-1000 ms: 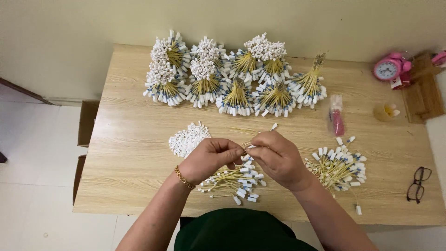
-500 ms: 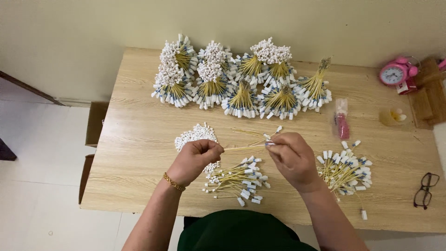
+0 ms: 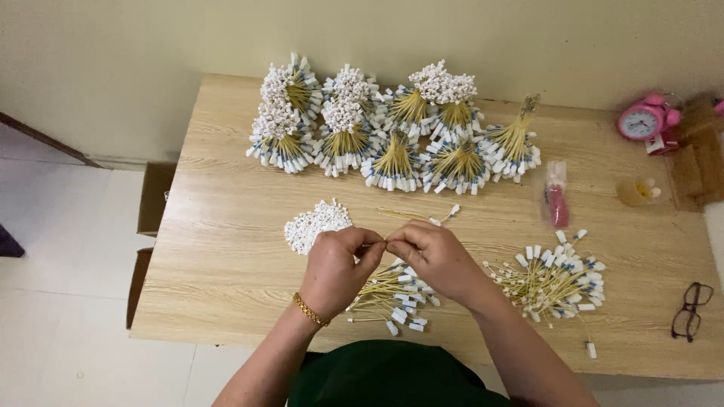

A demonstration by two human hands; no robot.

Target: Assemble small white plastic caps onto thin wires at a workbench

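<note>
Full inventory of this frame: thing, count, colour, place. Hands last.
tied stick bundles: about ten, yellow sticks with white and blue tips, far side of the table
pile of small white pieces: one, white, just beyond the left hand
loose tipped sticks: one heap, yellow and white, under the hands
second heap of tipped sticks: one, yellow, white and blue, right of the hands
alarm clock: one, pink, far right corner
small bag: one, clear with pink contents, right of the bundles
eyeglasses: one pair, dark, right near edge
table: one, light wood
left hand: gold bracelet, fingertips pinched against the right's
right hand: pinching, what it holds is too small to tell
</note>
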